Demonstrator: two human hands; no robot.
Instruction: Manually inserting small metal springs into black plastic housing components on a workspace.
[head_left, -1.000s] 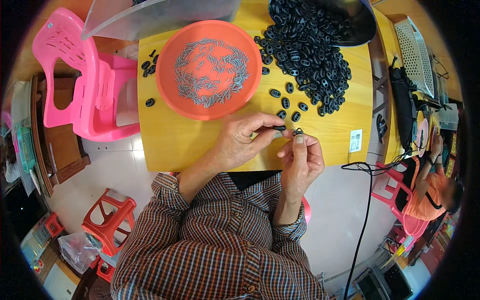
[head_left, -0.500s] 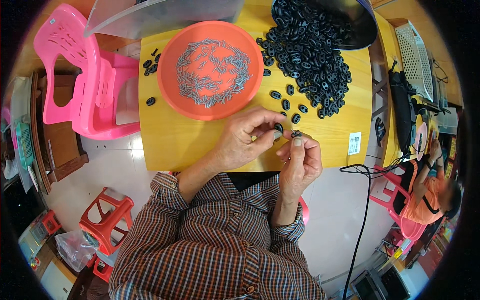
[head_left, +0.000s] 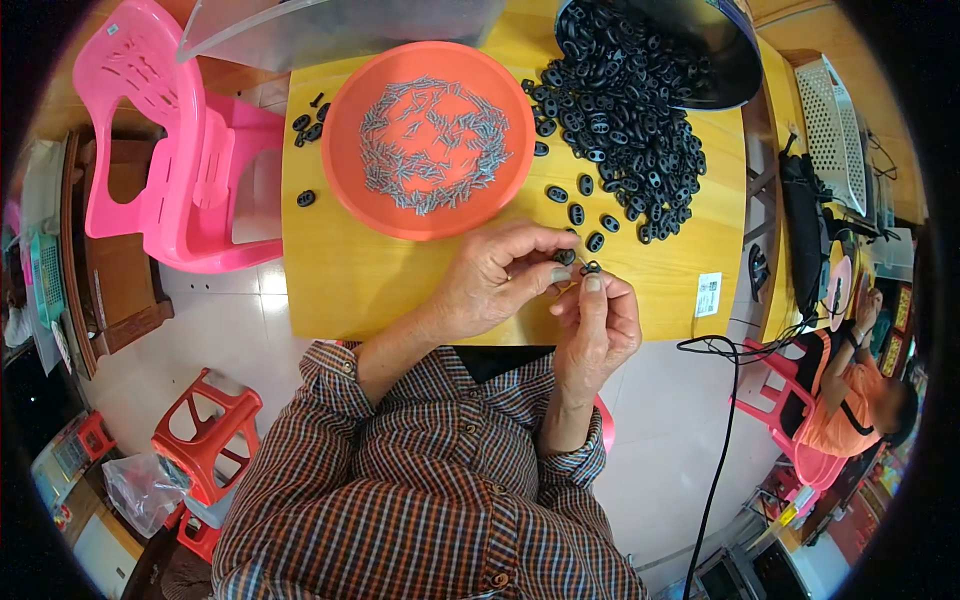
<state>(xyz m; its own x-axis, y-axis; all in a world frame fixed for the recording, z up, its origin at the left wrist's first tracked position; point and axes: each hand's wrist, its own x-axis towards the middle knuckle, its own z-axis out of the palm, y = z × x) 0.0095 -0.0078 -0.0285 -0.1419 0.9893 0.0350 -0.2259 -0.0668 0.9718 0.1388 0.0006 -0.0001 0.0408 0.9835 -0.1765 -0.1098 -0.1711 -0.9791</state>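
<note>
Both hands meet over the front part of the yellow table (head_left: pixel 400 290). Between thumb and forefinger, my left hand (head_left: pixel 490 278) pinches a black oval two-hole piece (head_left: pixel 564 257). Close by on its right, my right hand (head_left: pixel 600 310) is closed on a small black piece (head_left: pixel 590 267), whose exact shape is partly covered by the fingertips. A thin metal pin or screw seems to show between the two pieces. Just beyond the left hand lies an orange-red round tray (head_left: pixel 345 190) holding many small silvery screws (head_left: pixel 425 195).
A heap of black oval pieces (head_left: pixel 630 130) spills from a dark tub (head_left: pixel 735 60) at the far right. A few loose ones lie left of the tray. Pink chair (head_left: pixel 185 150) at left, red stool (head_left: pixel 210 430) lower left, black cable (head_left: pixel 725 450) at right. Another person (head_left: pixel 850 400) sits far right.
The black piece in my left hand has turned slightly, and the gap between the two held pieces has narrowed a little. The whole view has shifted slightly.
</note>
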